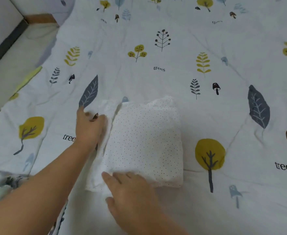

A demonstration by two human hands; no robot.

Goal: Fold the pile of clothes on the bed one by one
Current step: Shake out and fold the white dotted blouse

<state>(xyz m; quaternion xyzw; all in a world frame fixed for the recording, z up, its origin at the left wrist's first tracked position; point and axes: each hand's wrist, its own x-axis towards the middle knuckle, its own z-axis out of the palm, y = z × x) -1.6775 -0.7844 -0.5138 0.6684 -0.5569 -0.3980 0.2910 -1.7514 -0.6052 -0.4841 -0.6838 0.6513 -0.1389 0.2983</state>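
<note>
Two hands work one garment. Your left hand (90, 128) lies against the left edge of the garment (144, 141), fingers curled at the cloth there; whether they pinch a layer or only press it cannot be told. Your right hand (130, 190) rests flat on the near left corner, fingers straight and relaxed, holding nothing.

The garment is white with small dark dots. It lies on the bed (207, 116) directly in front of you, already reduced to a compact rectangle. A looser strip of the same cloth shows along its left side, under and beside both hands, not yet flush with the top layer.

Progress, as a judgement: this item is near the end of its fold. The remaining work on it looks like squaring or tucking the left edge and pressing the stack flat.

No pile of unfolded clothes appears on the visible part of the bed, and no finished stack either. How many items remain cannot be told. A bunched patterned cloth (15, 180) sits at the near left edge of the bed; what it is cannot be told.

No containers are in view.
</note>
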